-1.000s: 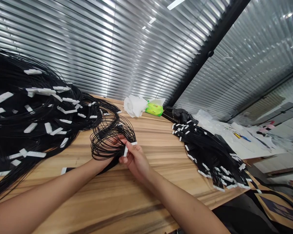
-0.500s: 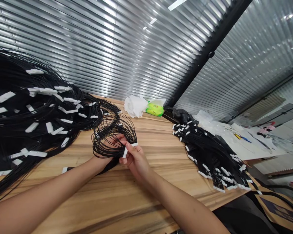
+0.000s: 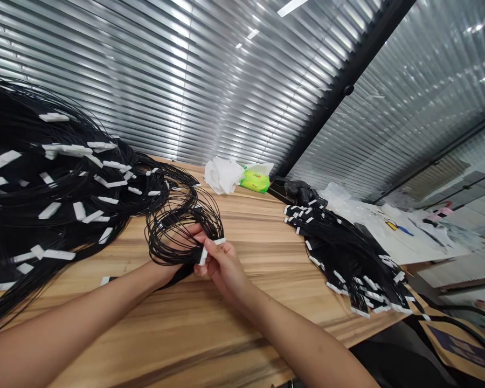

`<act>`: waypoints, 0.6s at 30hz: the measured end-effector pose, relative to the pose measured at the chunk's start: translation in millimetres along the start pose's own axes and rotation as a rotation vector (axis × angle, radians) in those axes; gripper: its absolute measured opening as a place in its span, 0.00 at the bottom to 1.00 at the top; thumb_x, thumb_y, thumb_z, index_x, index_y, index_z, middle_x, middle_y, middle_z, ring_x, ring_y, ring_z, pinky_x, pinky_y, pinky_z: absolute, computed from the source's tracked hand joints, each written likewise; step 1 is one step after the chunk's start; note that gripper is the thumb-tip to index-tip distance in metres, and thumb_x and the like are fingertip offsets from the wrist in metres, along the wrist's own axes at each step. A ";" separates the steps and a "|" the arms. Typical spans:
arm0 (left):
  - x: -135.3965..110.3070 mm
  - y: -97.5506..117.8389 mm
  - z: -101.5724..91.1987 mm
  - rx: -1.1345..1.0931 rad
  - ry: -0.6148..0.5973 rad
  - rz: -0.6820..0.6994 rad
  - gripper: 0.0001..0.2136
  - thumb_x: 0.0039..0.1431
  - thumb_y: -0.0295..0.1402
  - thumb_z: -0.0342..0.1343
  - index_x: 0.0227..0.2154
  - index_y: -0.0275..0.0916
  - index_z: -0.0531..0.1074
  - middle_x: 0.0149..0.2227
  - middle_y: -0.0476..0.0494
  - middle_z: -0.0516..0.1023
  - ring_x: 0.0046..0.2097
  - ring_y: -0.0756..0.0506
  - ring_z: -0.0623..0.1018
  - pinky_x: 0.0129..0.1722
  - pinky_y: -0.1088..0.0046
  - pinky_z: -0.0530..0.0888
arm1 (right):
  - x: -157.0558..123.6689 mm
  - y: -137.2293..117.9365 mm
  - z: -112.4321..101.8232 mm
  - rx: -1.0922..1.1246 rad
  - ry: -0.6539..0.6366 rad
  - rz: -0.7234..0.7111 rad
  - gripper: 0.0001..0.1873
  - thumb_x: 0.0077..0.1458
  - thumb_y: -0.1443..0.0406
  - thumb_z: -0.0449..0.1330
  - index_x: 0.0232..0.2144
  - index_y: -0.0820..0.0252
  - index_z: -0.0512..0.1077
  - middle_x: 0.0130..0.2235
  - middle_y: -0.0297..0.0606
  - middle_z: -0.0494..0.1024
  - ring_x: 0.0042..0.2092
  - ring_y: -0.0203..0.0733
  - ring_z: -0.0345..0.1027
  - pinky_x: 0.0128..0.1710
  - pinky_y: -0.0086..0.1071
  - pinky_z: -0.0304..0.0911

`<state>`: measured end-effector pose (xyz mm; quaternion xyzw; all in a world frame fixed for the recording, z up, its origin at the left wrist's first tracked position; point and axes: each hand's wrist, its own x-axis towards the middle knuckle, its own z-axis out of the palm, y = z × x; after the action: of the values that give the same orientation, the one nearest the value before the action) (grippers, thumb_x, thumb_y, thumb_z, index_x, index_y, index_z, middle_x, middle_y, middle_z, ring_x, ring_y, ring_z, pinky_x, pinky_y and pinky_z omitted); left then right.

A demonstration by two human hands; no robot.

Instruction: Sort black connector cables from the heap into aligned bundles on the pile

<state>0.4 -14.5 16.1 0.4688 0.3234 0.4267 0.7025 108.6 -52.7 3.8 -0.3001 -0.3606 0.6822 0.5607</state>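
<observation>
One small bunch of looped black cords (image 3: 167, 231) sits above the wooden table (image 3: 242, 334), just in front of the person, held up by both hands. The left hand (image 3: 180, 247) is closed around the gathered cords from below, with the loops fanning out over its fingers. The right hand (image 3: 222, 269) is closed in a pinch, thumb and fingers gripping a white tab (image 3: 203, 256) at the end of the bunch. A second white tab (image 3: 220, 241) lies just beyond those fingers. Compared with the previous frame, the loops spread a little further left and the pinched tab sits slightly lower and further left.

To the left, a large heap of the same black cords (image 3: 52, 183), dotted with white tabs, lies on the table and nearly touches the held loops. To the right lies a second bundle of black cords (image 3: 347, 258), its tabbed ends in rough rows at the near edge. At the far edge of the table are crumpled white tissue (image 3: 223, 175), a green packet (image 3: 255, 181) and a dark crumpled item (image 3: 301, 191). Beyond them hangs a slatted metal blind (image 3: 145, 81).
</observation>
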 end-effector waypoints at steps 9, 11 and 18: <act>1.2 -2.3 -0.4 -0.011 0.015 -0.009 0.10 0.46 0.38 0.59 0.21 0.38 0.66 0.14 0.55 0.67 0.13 0.51 0.68 0.10 0.78 0.66 | 2.0 0.3 -0.2 0.007 0.063 0.020 0.17 0.45 0.55 0.67 0.33 0.62 0.79 0.19 0.30 0.71 0.18 0.29 0.57 0.23 0.28 0.58; 1.5 0.4 1.8 -0.025 0.048 -0.012 0.11 0.43 0.37 0.60 0.20 0.38 0.65 0.14 0.55 0.67 0.13 0.52 0.67 0.10 0.77 0.66 | 2.4 -0.5 0.1 0.022 0.081 0.024 0.16 0.44 0.55 0.68 0.32 0.62 0.80 0.20 0.30 0.71 0.18 0.28 0.56 0.23 0.27 0.58; 5.1 -0.6 0.2 -0.035 0.070 0.001 0.11 0.42 0.37 0.60 0.18 0.38 0.64 0.13 0.54 0.66 0.14 0.51 0.67 0.10 0.76 0.65 | 3.9 -2.0 -0.6 0.064 0.073 0.023 0.15 0.44 0.56 0.69 0.32 0.61 0.80 0.17 0.28 0.69 0.19 0.28 0.56 0.24 0.26 0.59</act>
<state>3.0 -10.2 15.4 0.4413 0.3401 0.4489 0.6986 109.5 -48.6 5.1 -0.3110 -0.3145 0.6883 0.5749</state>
